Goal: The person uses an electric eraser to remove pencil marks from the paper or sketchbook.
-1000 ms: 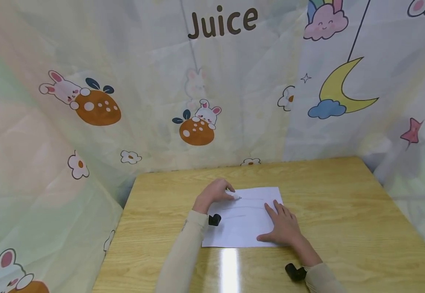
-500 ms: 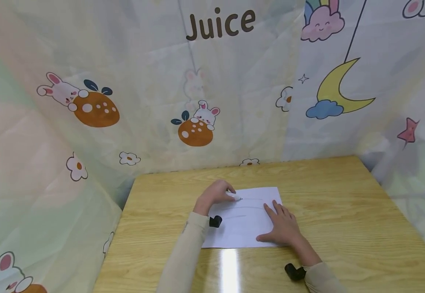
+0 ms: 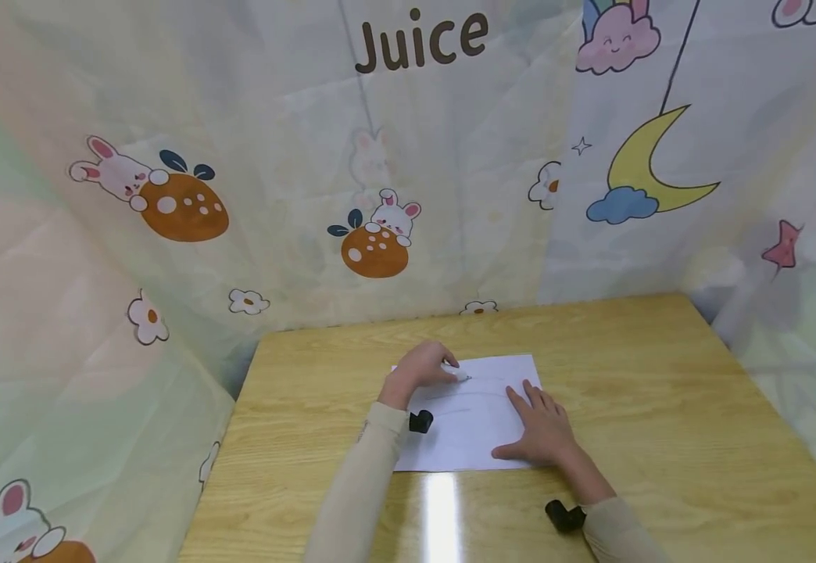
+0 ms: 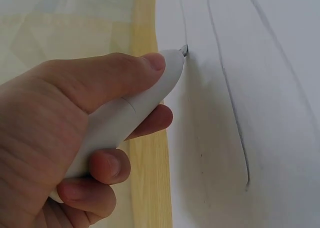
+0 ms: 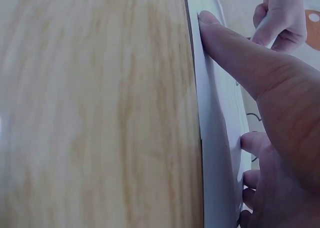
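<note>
My left hand (image 3: pixel 422 369) grips a white pen-shaped cutter (image 4: pixel 112 120), thumb on top and fingers curled beneath. Its small metal tip meets a thin grey line on a white sheet of paper (image 3: pixel 464 442). Two more grey lines run across the sheet, and small dark specks trail behind the tip in the left wrist view. My right hand (image 3: pixel 545 430) rests on the sheet's right side, fingers spread and thumb near its front edge. In the right wrist view the paper's edge (image 5: pixel 215 138) appears beneath that thumb.
The sheet lies on a wooden table (image 3: pixel 295 438) with a bright reflection near its front. Black wrist-worn pieces (image 3: pixel 420 421) show at both cuffs. A printed cloth backdrop (image 3: pixel 274 156) rises behind the table and along its sides.
My left hand has slid slightly to the right with the cutter, its tip following the far line. The right hand stays in place on the paper.
</note>
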{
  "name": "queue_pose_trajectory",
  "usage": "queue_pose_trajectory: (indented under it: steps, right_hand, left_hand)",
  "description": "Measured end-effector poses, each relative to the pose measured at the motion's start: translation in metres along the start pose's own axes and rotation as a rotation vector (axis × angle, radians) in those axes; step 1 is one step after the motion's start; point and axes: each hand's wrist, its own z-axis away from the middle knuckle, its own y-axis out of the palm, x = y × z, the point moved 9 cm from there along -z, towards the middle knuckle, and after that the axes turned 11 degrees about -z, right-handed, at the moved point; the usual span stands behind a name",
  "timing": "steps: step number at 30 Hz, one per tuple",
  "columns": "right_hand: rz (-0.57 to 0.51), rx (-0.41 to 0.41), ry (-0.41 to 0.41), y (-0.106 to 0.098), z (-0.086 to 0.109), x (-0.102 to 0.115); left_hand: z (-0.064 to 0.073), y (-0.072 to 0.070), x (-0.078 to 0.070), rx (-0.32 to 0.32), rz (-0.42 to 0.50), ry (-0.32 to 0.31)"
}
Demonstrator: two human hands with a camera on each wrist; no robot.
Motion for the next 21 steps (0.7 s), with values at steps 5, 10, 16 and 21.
queue_pose_trajectory:
  steps: [5,10,16,21]
  right_hand:
    - [0.007,0.014,0.006,0.0054,0.0012,-0.0026]
    - [-0.006,-0.012,-0.016,0.0013,0.0003,0.0011]
    - [-0.006,-0.014,-0.012,-0.0024,-0.0023,0.0014]
    - [-0.012,-0.02,0.004,-0.0032,-0.0035,-0.0001]
  left_hand:
    - [0.0047,0.0,0.0032,0.011,0.001,-0.026]
    - [0.0059,-0.0056,0.0017,-0.01,-0.009,-0.019]
    - [0.0028,-0.0058,-0.0022,-0.002,-0.008,0.003]
    - [0.0048,-0.0066,0.0028,-0.001,-0.027,-0.03]
